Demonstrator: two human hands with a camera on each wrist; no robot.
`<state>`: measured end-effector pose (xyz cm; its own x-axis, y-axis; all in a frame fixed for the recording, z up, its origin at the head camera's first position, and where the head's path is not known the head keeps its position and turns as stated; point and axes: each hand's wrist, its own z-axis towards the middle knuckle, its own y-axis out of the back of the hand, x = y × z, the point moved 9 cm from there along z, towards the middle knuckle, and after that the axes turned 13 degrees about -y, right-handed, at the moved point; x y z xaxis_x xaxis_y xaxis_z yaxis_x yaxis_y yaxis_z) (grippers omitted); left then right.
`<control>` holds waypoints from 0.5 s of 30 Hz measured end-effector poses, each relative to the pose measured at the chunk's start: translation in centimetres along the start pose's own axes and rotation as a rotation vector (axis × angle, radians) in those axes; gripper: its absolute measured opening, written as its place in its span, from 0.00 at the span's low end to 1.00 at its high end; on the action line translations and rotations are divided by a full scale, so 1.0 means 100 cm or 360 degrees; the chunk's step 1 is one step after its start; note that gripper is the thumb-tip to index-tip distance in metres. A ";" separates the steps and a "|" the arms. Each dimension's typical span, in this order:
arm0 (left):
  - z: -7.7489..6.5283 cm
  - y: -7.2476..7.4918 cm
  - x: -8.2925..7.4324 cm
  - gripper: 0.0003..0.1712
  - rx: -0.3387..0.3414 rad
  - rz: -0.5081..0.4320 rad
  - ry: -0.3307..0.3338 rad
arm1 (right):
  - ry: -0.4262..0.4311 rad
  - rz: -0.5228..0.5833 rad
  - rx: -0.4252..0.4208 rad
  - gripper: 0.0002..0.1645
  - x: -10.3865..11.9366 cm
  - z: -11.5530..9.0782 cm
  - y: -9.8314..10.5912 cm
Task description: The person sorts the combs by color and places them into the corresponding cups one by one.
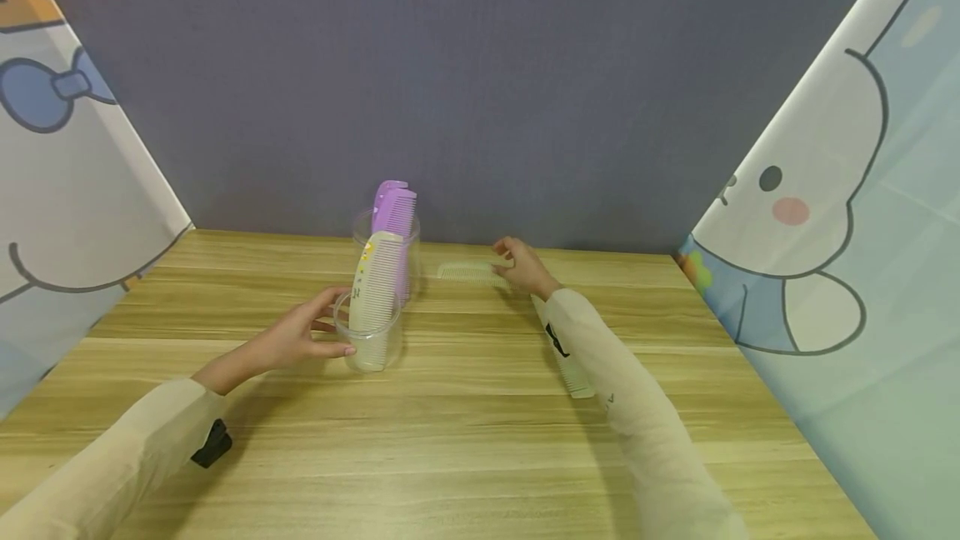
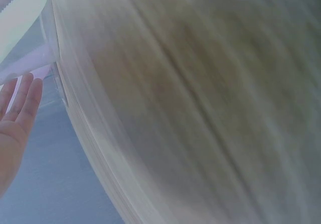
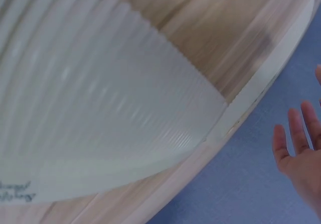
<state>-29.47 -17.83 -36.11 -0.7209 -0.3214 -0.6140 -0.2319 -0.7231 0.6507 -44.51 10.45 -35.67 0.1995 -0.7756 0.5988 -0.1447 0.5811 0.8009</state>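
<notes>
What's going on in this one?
A person's left hand holds the front clear cup, with a pale comb standing in it. The right hand reaches to the right end of a second pale comb, lying near the table's back. A third pale comb lies partly hidden by the right sleeve. Purple combs stand in the rear clear cup.

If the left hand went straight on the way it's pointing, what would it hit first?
Most likely the nearer clear cup, with a pale comb standing in it. The left hand's thumb and fingers spread at its side; whether they touch it is hard to tell.
</notes>
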 end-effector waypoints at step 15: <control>0.000 -0.001 -0.001 0.43 0.0009 -0.0001 -0.0022 | -0.0058 -0.0171 0.0178 0.28 -0.014 0.008 -0.020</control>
<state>-29.41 -17.73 -36.07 -0.7297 -0.3121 -0.6084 -0.2362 -0.7199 0.6527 -45.28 10.17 -38.15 0.1847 -0.8413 0.5080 -0.2321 0.4649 0.8544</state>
